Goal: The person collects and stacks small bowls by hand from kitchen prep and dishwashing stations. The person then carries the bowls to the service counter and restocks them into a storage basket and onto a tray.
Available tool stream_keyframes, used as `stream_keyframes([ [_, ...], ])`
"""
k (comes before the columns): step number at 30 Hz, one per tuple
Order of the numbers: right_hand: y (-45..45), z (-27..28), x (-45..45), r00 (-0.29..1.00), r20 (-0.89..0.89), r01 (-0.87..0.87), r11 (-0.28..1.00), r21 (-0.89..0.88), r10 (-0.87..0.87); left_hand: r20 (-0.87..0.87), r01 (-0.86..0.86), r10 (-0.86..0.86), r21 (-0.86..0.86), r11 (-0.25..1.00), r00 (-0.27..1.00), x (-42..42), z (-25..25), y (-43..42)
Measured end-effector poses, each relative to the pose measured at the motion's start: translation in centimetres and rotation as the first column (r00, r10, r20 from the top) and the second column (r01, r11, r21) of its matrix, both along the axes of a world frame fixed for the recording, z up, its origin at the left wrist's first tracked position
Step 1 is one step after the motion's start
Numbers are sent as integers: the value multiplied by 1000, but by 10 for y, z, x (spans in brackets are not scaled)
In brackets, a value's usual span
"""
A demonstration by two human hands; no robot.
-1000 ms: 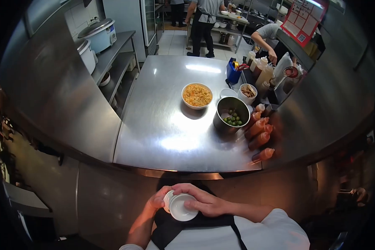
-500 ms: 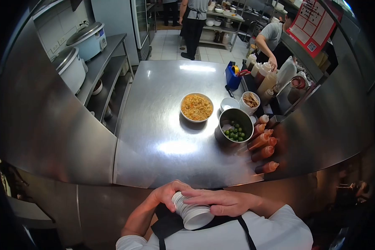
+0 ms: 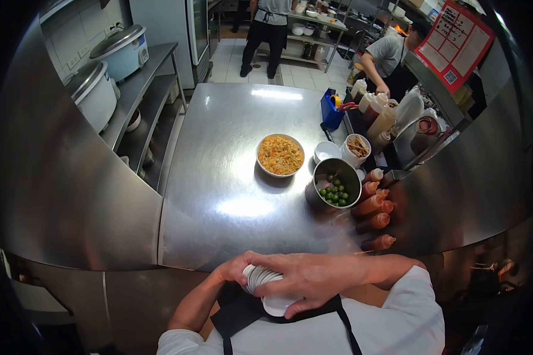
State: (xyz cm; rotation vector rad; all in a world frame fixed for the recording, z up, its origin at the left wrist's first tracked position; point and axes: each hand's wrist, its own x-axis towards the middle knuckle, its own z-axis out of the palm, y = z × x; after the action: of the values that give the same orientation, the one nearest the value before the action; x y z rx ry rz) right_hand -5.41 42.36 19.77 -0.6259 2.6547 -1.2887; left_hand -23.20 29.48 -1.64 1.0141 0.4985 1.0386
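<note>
A stack of small white cups (image 3: pixel 260 278) is held in front of my apron, just below the counter's near edge. My left hand (image 3: pixel 238 269) grips the stack at its far end. Across the near end lies my right hand (image 3: pixel 314 278), its fingers and thumb curled round the frontmost cup (image 3: pixel 276 305). A white bowl of orange-yellow food in small pieces (image 3: pixel 280 155) sits on the steel counter (image 3: pixel 219 148). To its right stands a metal pot (image 3: pixel 312 198) with round green fruits (image 3: pixel 336 195) inside.
Sauce bottles (image 3: pixel 373 222) line the counter's right edge. Behind the pot are a white tub of brown pieces (image 3: pixel 356 148), a small white dish (image 3: pixel 326 151) and a blue holder (image 3: pixel 331 112). Cookers (image 3: pixel 95 97) stand on the left shelf. Two people (image 3: pixel 267 38) (image 3: pixel 388 56) are beyond the counter.
The cup stack has tilted to show its side, and my right hand has moved from lying flat over it to wrapping its near end. The far person has shifted left.
</note>
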Motion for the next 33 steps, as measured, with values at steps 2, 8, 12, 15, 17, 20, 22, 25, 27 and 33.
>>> stream_keyframes([
  [2, 4, 0, -2, 998, -67, 8, 995, 99, -1, 62, -40, 44, -55, 998, 997, 4, -2, -3],
  [8, 8, -16, -10, 977, -215, 25, 996, 85, -6, 130, -98, 104, -49, 994, 986, 15, -5, -1],
  [12, 17, -29, -15, 929, -365, 119, 985, 125, -66, 200, -155, 181, -137, 978, 963, 20, -18, 0],
  [15, 35, -40, -26, 891, -440, 187, 975, 121, -116, 326, -182, 277, -292, 939, 904, 24, -21, 5],
  [17, 52, -50, -30, 884, -455, 207, 964, 169, -110, 426, -171, 318, -348, 922, 847, 27, -15, 16],
  [20, 70, -48, -30, 902, -387, 256, 959, 123, -191, 462, -160, 336, -380, 911, 821, 24, -15, 41],
  [22, 72, -33, -25, 906, -364, 296, 939, 173, -218, 451, -188, 328, -329, 926, 830, 18, -28, 55],
  [25, 74, -23, -22, 908, -317, 374, 870, 321, -274, 389, -257, 317, -198, 946, 865, 11, -22, 74],
  [27, 79, -19, -22, 912, -310, 378, 845, 378, -270, 319, -277, 301, -119, 953, 899, 7, -10, 82],
  [33, 75, -10, -18, 873, -334, 479, 759, 441, -356, 308, -254, 271, -94, 963, 912, 11, 6, 93],
])
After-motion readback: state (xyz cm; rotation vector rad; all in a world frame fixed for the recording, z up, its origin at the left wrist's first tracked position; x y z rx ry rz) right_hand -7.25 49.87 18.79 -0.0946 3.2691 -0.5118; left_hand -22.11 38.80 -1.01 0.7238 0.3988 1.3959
